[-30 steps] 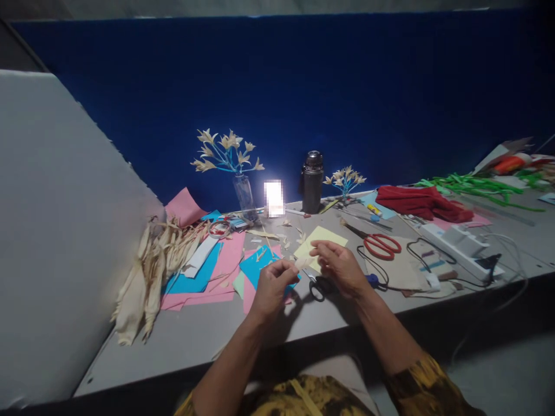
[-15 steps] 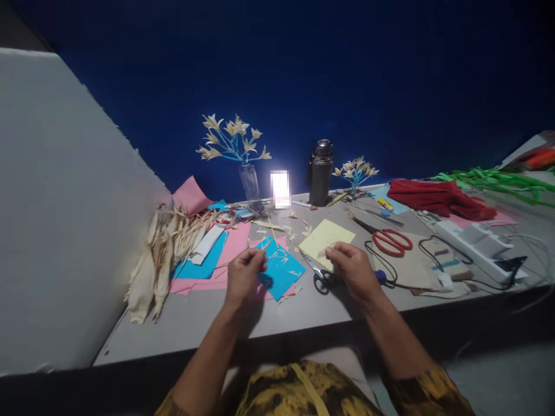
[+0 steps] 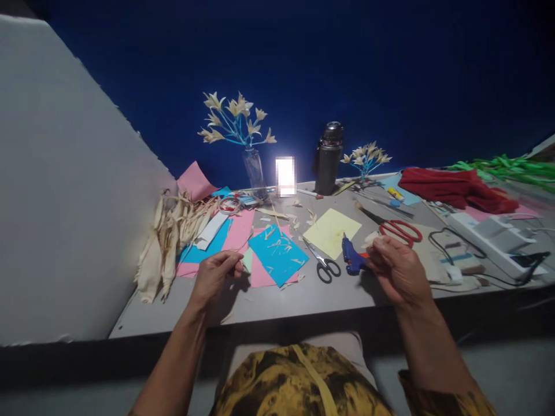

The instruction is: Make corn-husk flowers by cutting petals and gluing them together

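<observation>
My left hand (image 3: 217, 276) is closed in a pinch above the near left part of the table. A thin strand seems to show at its fingertips, too fine to name. My right hand (image 3: 399, 268) pinches a pale piece of corn husk (image 3: 371, 239) between thumb and fingers. Just left of that hand lies a blue glue gun (image 3: 354, 260), nozzle pointing away, partly hidden by the fingers. Between the hands are black-handled scissors (image 3: 327, 268), a yellow paper sheet (image 3: 332, 228) and a blue paper sheet (image 3: 277, 257) strewn with husk scraps.
Dried corn husks (image 3: 156, 254) are heaped at the left. Behind stand a glass vase (image 3: 254, 170) of husk flowers (image 3: 236, 110), a glaring light (image 3: 285, 176) and a thermos flask (image 3: 329, 159). Red-handled scissors (image 3: 401, 231), a power strip (image 3: 481, 240) and red cloth (image 3: 455, 188) lie rightward.
My hands have moved apart, the left one leftward and the right one rightward with the pale piece. The glue gun, mostly covered before, now shows. The whole view has shifted slightly.
</observation>
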The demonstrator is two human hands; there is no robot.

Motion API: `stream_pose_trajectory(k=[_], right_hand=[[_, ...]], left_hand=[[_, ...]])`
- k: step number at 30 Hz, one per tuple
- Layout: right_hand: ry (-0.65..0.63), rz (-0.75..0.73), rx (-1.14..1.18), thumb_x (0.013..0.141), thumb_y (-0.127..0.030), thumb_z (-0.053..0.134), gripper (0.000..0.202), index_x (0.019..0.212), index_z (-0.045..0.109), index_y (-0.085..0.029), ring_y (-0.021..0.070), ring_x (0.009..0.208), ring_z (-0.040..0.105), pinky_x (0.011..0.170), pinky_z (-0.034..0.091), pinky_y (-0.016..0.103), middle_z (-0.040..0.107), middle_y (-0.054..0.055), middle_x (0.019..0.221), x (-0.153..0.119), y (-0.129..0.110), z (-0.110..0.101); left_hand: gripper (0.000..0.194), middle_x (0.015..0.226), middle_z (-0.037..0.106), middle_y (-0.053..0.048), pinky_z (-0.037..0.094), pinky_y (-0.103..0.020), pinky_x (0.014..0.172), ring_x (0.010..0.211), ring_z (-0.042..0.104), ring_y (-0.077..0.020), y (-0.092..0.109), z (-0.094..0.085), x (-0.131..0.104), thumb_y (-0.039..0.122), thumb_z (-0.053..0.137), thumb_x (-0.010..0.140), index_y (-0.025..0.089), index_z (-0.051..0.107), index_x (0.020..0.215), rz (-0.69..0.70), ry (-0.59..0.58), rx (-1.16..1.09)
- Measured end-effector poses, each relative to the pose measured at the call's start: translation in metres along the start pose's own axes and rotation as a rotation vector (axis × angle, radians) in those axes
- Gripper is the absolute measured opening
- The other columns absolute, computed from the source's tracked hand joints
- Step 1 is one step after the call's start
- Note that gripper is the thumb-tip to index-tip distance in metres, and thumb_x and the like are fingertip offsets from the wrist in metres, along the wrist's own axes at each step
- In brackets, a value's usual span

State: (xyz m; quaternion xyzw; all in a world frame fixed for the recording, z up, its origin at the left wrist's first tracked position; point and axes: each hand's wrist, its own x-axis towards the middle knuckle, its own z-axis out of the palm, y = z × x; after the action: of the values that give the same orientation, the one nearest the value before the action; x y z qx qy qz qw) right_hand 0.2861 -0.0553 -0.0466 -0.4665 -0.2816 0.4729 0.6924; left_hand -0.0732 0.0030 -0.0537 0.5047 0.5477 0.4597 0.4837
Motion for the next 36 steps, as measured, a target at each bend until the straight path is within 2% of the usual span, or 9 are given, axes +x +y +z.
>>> stream_pose_trajectory(k=[3, 8, 12, 16, 18, 20, 24, 29, 36], right_hand=[[0.014, -0.036, -0.014, 0.065, -0.040, 0.086, 0.032, 0.067, 0.063, -0.019, 0.0085, 0.050, 0.034, 0.040, 0.027, 0.021, 0.046, -0.003, 0.059, -0.001, -0.001, -0.002], [-0.015, 0.016, 0.032, 0.067, -0.040, 0.087, 0.032, 0.064, 0.062, -0.018, 0.0073, 0.049, 0.032, 0.042, 0.028, 0.020, 0.044, -0.004, 0.056, -0.006, 0.010, 0.001], [0.009, 0.053, 0.024, 0.065, -0.041, 0.088, 0.035, 0.063, 0.064, -0.017, 0.0069, 0.050, 0.034, 0.043, 0.029, 0.019, 0.047, -0.003, 0.057, -0.014, 0.025, 0.002], [0.000, 0.055, -0.045, 0.067, -0.044, 0.086, 0.033, 0.068, 0.067, -0.017, 0.0076, 0.050, 0.035, 0.043, 0.029, 0.020, 0.051, -0.002, 0.058, -0.020, 0.043, 0.001], [-0.004, 0.017, -0.126, 0.071, -0.045, 0.083, 0.032, 0.070, 0.069, -0.017, 0.0095, 0.052, 0.039, 0.045, 0.034, 0.022, 0.056, 0.000, 0.062, -0.021, 0.051, 0.000], [0.008, -0.031, -0.213, 0.074, -0.045, 0.081, 0.029, 0.072, 0.070, -0.018, 0.0126, 0.057, 0.047, 0.051, 0.042, 0.025, 0.061, 0.002, 0.067, -0.022, 0.058, 0.000], [0.018, -0.085, -0.293, 0.079, -0.045, 0.075, 0.026, 0.074, 0.069, -0.020, 0.0192, 0.069, 0.059, 0.065, 0.052, 0.032, 0.067, 0.003, 0.074, -0.030, 0.068, 0.005], [-0.052, -0.129, -0.378, 0.081, -0.043, 0.073, 0.025, 0.072, 0.067, -0.020, 0.0196, 0.067, 0.058, 0.062, 0.050, 0.031, 0.064, 0.003, 0.073, -0.043, 0.082, 0.015], [-0.078, -0.253, -0.504, 0.084, -0.037, 0.070, 0.021, 0.071, 0.065, -0.021, 0.0191, 0.068, 0.058, 0.063, 0.047, 0.030, 0.064, 0.004, 0.077, -0.044, 0.098, 0.017]], left_hand=[[0.022, 0.057, 0.063, -0.001, 0.046, -0.026, 0.054, 0.050, 0.055, -0.0128, 0.014, 0.005, 0.009, 0.035, 0.077, 0.072, 0.016, 0.068, 0.067, 0.082, -0.026, 0.056], [0.028, 0.051, 0.056, 0.001, 0.040, -0.025, 0.052, 0.049, 0.049, -0.0122, 0.036, 0.037, 0.032, 0.037, 0.066, 0.080, 0.020, 0.056, 0.060, 0.286, -0.086, 0.126], [0.042, 0.043, 0.045, 0.002, 0.034, -0.025, 0.047, 0.043, 0.040, -0.0114, 0.033, 0.050, 0.045, 0.043, 0.055, 0.084, 0.022, 0.043, 0.051, 0.283, -0.028, 0.152], [0.028, 0.049, 0.056, 0.000, 0.042, -0.026, 0.052, 0.047, 0.051, -0.0136, 0.022, 0.045, 0.051, 0.041, 0.061, 0.079, 0.019, 0.063, 0.061, 0.204, -0.013, 0.148], [0.022, 0.059, 0.066, -0.003, 0.047, -0.027, 0.056, 0.055, 0.059, -0.0161, 0.019, 0.041, 0.054, 0.038, 0.068, 0.073, 0.017, 0.072, 0.077, 0.178, -0.043, 0.160], [0.022, 0.061, 0.069, -0.005, 0.048, -0.027, 0.057, 0.055, 0.060, -0.0164, 0.018, 0.037, 0.056, 0.038, 0.070, 0.071, 0.016, 0.072, 0.077, 0.168, -0.063, 0.191], [0.023, 0.046, 0.060, 0.000, 0.043, -0.024, 0.049, 0.044, 0.056, -0.0146, 0.019, 0.031, 0.061, 0.039, 0.061, 0.080, 0.019, 0.063, 0.070, 0.185, -0.041, 0.220], [0.029, 0.035, 0.047, 0.005, 0.039, -0.024, 0.044, 0.036, 0.052, -0.0155, 0.019, 0.021, 0.067, 0.040, 0.053, 0.084, 0.022, 0.055, 0.061, 0.138, 0.016, 0.258], [0.015, 0.070, 0.074, -0.004, 0.048, -0.028, 0.063, 0.065, 0.064, -0.0190, 0.017, 0.008, 0.069, 0.035, 0.073, 0.066, 0.020, 0.076, 0.067, 0.285, 0.061, 0.362]])
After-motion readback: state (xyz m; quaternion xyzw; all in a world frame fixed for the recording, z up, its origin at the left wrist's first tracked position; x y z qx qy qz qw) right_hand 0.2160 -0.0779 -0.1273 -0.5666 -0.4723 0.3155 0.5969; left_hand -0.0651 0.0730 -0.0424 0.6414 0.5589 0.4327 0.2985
